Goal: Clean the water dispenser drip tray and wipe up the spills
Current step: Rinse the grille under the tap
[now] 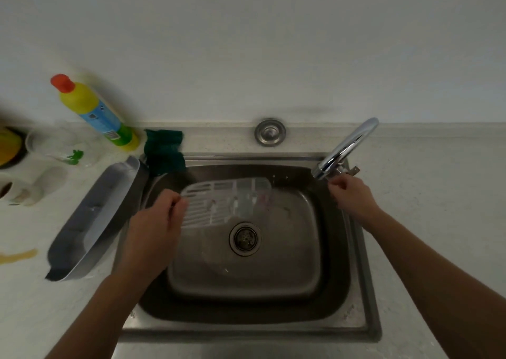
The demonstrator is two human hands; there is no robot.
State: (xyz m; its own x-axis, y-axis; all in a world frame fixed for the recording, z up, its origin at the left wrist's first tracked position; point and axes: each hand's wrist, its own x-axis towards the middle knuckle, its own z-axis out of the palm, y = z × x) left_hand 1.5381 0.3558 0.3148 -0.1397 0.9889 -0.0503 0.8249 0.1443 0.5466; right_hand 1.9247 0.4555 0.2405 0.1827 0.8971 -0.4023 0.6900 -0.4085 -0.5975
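The drip tray grate (219,202) is over the sink (246,276), left hand (156,221) with its grip pinched on one edge, probably for a rinse. Right hand (350,197) is curled at the tap (347,150), can't tell if its grip has the lever. The tray base (90,216) sits on the bench (424,194).

Counter clutter, back and left!
Up at ten o'clock, yellow bottle (93,112) with a red cap, hard against the white wall (273,43); at nine, clear cup (54,145) with a green print, pale cups (30,187) just below it; at twelve, round metal plug (270,132) on the ledge.
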